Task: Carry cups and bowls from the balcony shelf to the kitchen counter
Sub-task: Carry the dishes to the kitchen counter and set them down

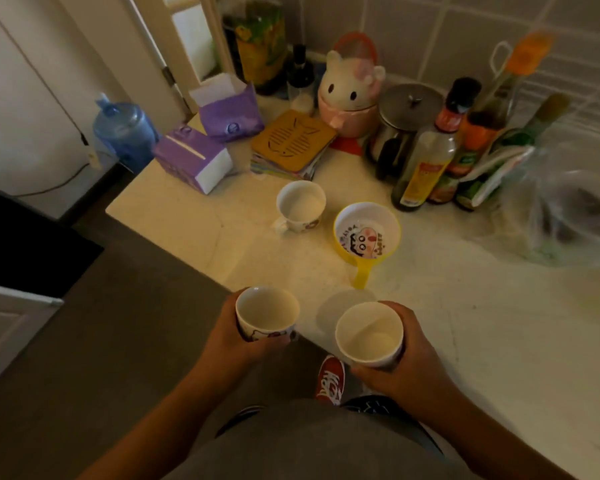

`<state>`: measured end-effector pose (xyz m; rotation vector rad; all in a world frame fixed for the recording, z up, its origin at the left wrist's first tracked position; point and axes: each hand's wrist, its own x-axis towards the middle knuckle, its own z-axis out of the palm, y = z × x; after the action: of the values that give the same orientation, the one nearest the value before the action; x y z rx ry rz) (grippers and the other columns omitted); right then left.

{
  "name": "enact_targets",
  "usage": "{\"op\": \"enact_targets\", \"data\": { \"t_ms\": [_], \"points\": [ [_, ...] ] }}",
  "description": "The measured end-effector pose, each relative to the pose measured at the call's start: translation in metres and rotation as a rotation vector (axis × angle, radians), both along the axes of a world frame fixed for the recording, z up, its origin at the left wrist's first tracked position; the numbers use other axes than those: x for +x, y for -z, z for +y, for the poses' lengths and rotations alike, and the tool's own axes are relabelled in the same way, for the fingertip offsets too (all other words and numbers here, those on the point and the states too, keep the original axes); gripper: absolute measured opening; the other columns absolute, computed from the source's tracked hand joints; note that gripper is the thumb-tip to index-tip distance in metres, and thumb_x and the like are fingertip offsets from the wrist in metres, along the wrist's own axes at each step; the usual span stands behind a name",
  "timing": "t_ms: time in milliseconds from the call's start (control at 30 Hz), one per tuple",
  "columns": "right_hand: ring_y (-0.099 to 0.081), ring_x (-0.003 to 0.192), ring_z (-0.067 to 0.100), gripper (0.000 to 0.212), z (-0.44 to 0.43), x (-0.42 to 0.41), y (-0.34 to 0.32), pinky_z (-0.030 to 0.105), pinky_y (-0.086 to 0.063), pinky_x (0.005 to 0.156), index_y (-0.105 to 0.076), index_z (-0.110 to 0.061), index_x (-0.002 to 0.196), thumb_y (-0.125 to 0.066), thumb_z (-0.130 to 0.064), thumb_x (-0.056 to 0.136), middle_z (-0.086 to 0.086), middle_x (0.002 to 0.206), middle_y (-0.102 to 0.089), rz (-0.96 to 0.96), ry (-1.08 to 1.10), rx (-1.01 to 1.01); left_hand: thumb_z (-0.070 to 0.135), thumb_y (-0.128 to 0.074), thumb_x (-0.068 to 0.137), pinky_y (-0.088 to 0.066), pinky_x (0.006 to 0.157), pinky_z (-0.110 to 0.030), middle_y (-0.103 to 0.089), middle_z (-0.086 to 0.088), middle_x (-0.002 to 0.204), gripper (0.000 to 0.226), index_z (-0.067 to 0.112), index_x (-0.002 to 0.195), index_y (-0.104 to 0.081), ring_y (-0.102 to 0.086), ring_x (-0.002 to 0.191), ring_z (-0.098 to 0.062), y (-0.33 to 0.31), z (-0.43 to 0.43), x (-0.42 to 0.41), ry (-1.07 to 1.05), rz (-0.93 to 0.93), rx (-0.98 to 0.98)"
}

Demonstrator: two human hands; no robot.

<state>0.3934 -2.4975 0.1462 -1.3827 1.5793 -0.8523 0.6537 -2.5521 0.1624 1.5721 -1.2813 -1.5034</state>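
Ahead, white mug [300, 206] and yellow bowl [367, 230] on counter [482, 323]; left hand [238, 336] and right hand [400, 368] each around a cup.

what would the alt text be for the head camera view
A person stands at a kitchen counter holding an empty white cup in each hand, left hand and right hand. On the counter ahead sit another white cup and a yellow-handled bowl, with bottles behind.

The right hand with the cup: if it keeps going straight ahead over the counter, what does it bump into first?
Probably the yellow bowl. Its handle sticks out toward the right hand and the cup in its grip. Depth is hard to judge, so the cup might pass just above it.
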Motion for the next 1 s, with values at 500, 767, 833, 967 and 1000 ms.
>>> {"op": "enact_targets", "data": {
  "t_ms": [500, 767, 833, 967, 1000],
  "points": [
    [-0.05, 0.111, -0.012, 0.087, -0.055, 0.029, 0.007, 0.009, -0.045, 0.075, -0.034, -0.06, 0.121, -0.083, -0.056, 0.049, -0.042, 0.116, -0.048, 0.063, 0.195, 0.01, 0.037, -0.091, 0.058, -0.048, 0.083, -0.019, -0.052, 0.023, 0.122, 0.08, 0.051, 0.119, -0.041, -0.054, 0.111, 0.002, 0.024, -0.098, 0.019, 0.234, -0.12, -0.114],
    [-0.053, 0.111, 0.004, 0.089, -0.053, 0.07, 0.01, 0.031, -0.052, 0.087, -0.037, -0.055, 0.121, -0.087, -0.056, 0.047, -0.02, 0.121, -0.052, 0.146, 0.39, 0.058, 0.062, -0.084, 0.053, -0.037, 0.086, -0.015, -0.044, 0.047, 0.118, 0.079, 0.062, 0.118, -0.039, -0.045, 0.112, 0.019, 0.04, -0.139, 0.037, 0.464, -0.221, -0.188],
    [-0.053, 0.111, 0.0, 0.089, -0.052, 0.078, 0.012, 0.026, -0.051, 0.086, -0.037, -0.053, 0.123, -0.085, -0.058, 0.049, -0.023, 0.121, -0.052, 0.145, 0.416, 0.073, 0.062, -0.084, 0.054, -0.037, 0.09, -0.018, -0.047, 0.042, 0.12, 0.08, 0.061, 0.12, -0.039, -0.047, 0.114, 0.015, 0.043, -0.144, 0.036, 0.518, -0.234, -0.211],
    [-0.049, 0.11, -0.013, 0.091, -0.052, 0.087, 0.012, 0.015, -0.045, 0.082, -0.032, -0.058, 0.125, -0.083, -0.06, 0.05, -0.036, 0.119, -0.047, 0.154, 0.51, 0.088, 0.064, -0.081, 0.053, -0.034, 0.088, -0.013, -0.044, 0.046, 0.119, 0.079, 0.067, 0.118, -0.035, -0.045, 0.115, 0.016, 0.042, -0.151, 0.032, 0.585, -0.241, -0.284],
    [-0.048, 0.11, -0.015, 0.092, -0.052, 0.088, 0.013, 0.014, -0.045, 0.08, -0.03, -0.058, 0.126, -0.083, -0.059, 0.05, -0.04, 0.117, -0.046, 0.15, 0.527, 0.094, 0.063, -0.081, 0.053, -0.034, 0.087, -0.013, -0.042, 0.049, 0.119, 0.08, 0.068, 0.118, -0.033, -0.044, 0.116, 0.017, 0.041, -0.153, 0.031, 0.6, -0.236, -0.3]
  ]
}}
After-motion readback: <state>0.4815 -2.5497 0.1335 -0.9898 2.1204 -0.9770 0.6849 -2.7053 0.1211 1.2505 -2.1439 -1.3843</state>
